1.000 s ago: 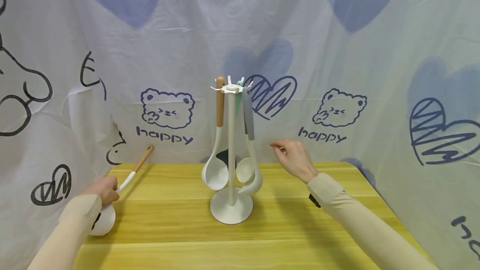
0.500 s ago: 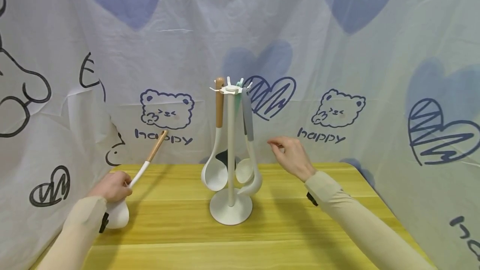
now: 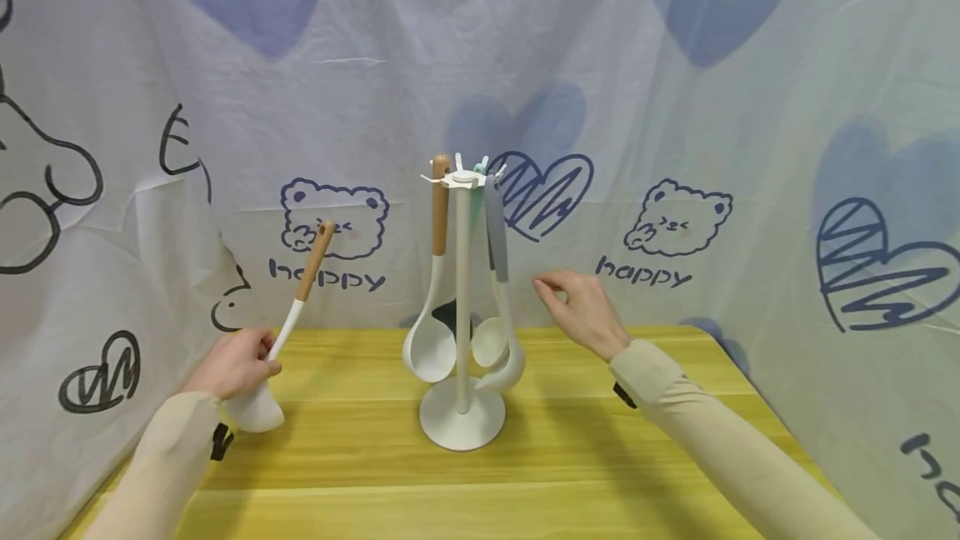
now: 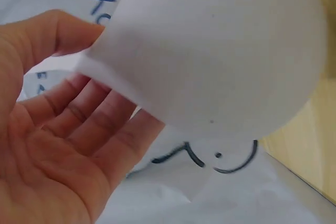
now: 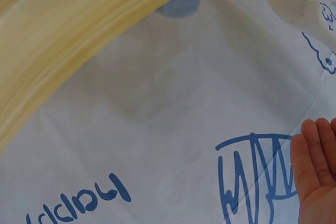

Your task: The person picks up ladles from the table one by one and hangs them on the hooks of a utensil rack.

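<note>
On the left in the head view, my left hand (image 3: 234, 363) grips a white spatula with a wooden handle (image 3: 312, 263) near its head. The handle slants up and to the right. Up close in the left wrist view, the broad, flat spatula head (image 4: 220, 51) has its narrow end between my thumb and fingers. My right hand (image 3: 587, 311) hovers to the right of a white utensil rack (image 3: 462, 298), holding nothing, fingers loosely bent. From the rack hang a white ladle with a wooden handle (image 3: 432, 348) and a grey-handled ladle (image 3: 504, 369).
Behind the rack's pole hang a cream spoon-like utensil (image 3: 489, 342), a dark utensil (image 3: 447, 312) and a mint-green handle (image 3: 477, 208), partly hidden. The round rack base (image 3: 442, 427) stands on the yellow wooden table (image 3: 360, 457). A printed cloth (image 3: 495, 48) encloses the back and sides.
My left hand has moved right with the spatula, lifting it and tilting its handle further upright. My right hand and the rack have hardly moved.
</note>
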`<state>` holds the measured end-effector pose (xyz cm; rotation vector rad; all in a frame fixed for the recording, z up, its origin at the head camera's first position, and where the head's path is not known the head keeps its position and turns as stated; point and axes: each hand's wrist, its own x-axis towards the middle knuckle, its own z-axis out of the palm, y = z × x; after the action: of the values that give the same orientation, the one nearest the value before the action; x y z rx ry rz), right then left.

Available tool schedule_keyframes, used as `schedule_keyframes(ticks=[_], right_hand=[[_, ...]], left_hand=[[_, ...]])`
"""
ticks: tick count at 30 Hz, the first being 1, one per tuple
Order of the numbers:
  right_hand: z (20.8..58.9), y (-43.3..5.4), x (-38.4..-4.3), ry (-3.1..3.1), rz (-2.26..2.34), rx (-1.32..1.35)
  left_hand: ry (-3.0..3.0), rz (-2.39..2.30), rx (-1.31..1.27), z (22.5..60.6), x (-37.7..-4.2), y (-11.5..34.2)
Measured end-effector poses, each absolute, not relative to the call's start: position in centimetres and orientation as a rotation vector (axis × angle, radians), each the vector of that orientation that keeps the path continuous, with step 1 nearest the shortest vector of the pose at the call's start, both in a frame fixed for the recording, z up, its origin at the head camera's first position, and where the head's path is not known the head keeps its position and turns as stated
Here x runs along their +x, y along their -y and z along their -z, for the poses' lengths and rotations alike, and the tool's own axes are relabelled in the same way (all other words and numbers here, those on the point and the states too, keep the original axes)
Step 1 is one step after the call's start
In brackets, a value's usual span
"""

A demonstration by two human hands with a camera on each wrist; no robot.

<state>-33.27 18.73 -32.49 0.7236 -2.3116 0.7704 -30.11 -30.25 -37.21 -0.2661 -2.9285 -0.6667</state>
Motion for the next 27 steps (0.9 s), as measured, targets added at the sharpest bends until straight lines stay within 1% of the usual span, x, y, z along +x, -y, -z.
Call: schedule_keyframes(ticks=[10, 27], right_hand=[[31.3, -18.2, -33.1, 2.242, -0.807, 0.746], [29.4, -16.9, -32.9, 2.128, -0.957, 0.747]], left_hand=[[2.788, 0.766, -0.292, 35.4, -29.7, 27.3], [2.608, 0.817, -0.497, 33.7, -29.1, 23.3]])
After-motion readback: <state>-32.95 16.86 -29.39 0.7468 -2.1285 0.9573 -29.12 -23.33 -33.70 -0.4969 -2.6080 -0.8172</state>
